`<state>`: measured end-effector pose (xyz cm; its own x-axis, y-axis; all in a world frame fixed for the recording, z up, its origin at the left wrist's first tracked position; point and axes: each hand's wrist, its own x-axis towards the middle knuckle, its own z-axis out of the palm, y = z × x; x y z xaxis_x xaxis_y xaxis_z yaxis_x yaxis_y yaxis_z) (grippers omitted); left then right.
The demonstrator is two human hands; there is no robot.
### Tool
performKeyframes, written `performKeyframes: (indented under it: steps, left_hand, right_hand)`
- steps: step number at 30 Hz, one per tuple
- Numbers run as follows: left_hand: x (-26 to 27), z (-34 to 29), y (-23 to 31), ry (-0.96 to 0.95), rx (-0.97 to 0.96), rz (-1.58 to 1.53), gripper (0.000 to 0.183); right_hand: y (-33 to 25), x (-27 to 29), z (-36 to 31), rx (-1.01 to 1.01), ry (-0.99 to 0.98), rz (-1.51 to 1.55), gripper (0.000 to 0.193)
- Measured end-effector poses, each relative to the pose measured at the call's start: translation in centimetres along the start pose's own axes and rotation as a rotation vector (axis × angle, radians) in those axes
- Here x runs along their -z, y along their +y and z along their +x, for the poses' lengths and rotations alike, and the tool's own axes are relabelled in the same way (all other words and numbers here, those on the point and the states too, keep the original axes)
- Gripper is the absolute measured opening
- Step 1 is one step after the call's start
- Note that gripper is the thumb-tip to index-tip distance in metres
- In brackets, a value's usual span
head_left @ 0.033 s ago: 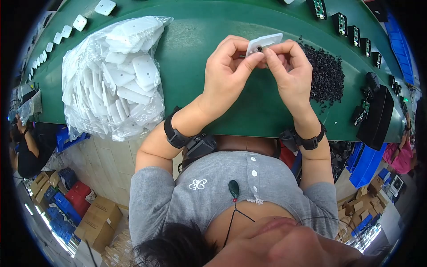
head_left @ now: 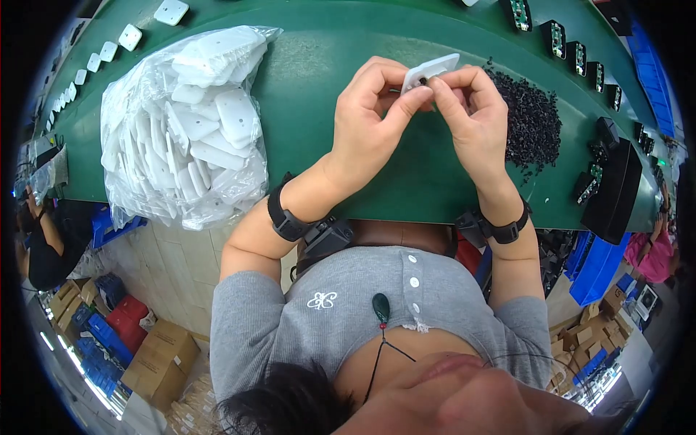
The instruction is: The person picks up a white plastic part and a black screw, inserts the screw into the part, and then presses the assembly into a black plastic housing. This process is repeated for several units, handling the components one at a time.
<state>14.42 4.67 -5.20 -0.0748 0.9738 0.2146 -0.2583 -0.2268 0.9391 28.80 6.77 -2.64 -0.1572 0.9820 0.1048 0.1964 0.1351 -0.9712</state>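
Observation:
A white rounded plastic plate (head_left: 441,67) is held up on its edge above the table, between my two hands. My left hand (head_left: 371,109) pinches its left side between thumb and fingers. On the right, my right hand (head_left: 473,112) is closed on the same plate, its thumb tip near the middle. A small black piece (head_left: 423,81) shows against the plate between the two thumbs; how it sits there is partly hidden by the fingertips. Beside my right hand lies a pile of small black parts (head_left: 535,119).
A clear plastic bag (head_left: 254,156) full of white plates lies left on the green table (head_left: 312,72). More white plates (head_left: 130,36) form a line at far left. Black housings with green circuit boards (head_left: 557,40) line the right, near a black box-like piece (head_left: 615,188) and blue bins (head_left: 598,272).
The plate has tilted very slightly in my fingers. My arms and the things on the table have stayed where they were.

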Motion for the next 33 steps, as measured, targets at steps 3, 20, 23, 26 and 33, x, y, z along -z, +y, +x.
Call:
performKeyframes:
  steps: [3,20,23,26,33]
  left_hand:
    - [0.6,0.0,-0.5,0.013,-0.018,0.039,0.008]
    - [0.8,0.3,0.6,-0.022,0.187,-0.083,0.01]
    - [0.8,0.2,0.5,-0.054,0.216,-0.06,0.01]
    - [0.8,0.2,0.4,-0.09,0.221,-0.062,0.01]
    - [0.5,0.7,0.6,-0.026,0.233,-0.184,0.018]
  right_hand:
    - [-0.1,-0.5,-0.3,-0.13,-0.029,0.219,0.011]
    - [-0.2,1.9,1.2,0.221,-0.088,-0.324,0.032]
    - [-0.2,2.4,1.2,0.052,-0.189,-0.203,0.027]
    - [-0.5,2.4,1.0,-0.008,-0.207,-0.144,0.023]
    - [0.6,3.0,1.5,-0.178,-0.21,0.103,0.026]
